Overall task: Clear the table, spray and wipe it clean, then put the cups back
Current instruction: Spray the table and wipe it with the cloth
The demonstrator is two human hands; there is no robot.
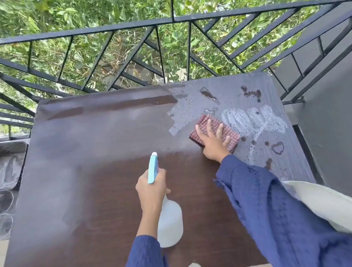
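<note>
The left hand (152,189) grips the spray bottle (170,222) by its neck over the dark table (85,185). Well apart, the right hand (213,143) presses flat, fingers spread, on the checked cloth (227,129) beside foam streaks (253,121) at the far right. The blurred clear shapes at left are perhaps cups (1,226).

A dark wooden bench (89,184) is recorded against a black metal railing (96,30), with green foliage (73,9) beyond. A white spray bottle (170,222) with a blue head is held by the left grip (152,189), which is curled round its neck, over the near middle of the bench. A red checked cloth (204,123) is pressed flat on the far right part by the right grip (213,144), fingers spread. White foam streaks (253,121) and wet patches (209,95) are noted just beside the cloth. Clear cups (1,225) are seen off the left edge, near a tray (4,171).
</note>
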